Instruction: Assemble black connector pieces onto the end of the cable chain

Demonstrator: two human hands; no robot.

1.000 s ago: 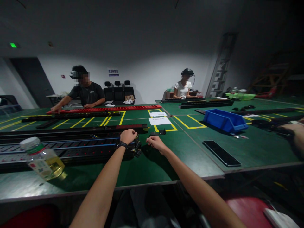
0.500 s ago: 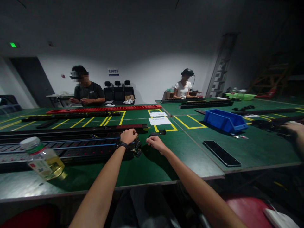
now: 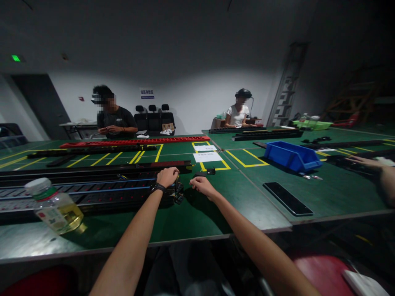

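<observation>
Bottle [image 3: 54,205] lies tilted near table [image 3: 191,218] front edge, left; left hand [image 3: 167,176] fisted on end of black rail [image 3: 92,193], right hand [image 3: 200,186] curled just beside it, grip contents unclear; phone [image 3: 287,199] further right

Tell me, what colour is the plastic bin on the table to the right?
Blue: the plastic bin shows best in the head view.

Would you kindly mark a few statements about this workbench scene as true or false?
1. The left hand rests at the end of the long black strip. True.
2. The bottle stands upright. False: it is tilted.
3. The bin is red. False: it is blue.
4. A phone lies flat to the right of the right hand. True.
5. The bottle's liquid is yellow. True.
</observation>
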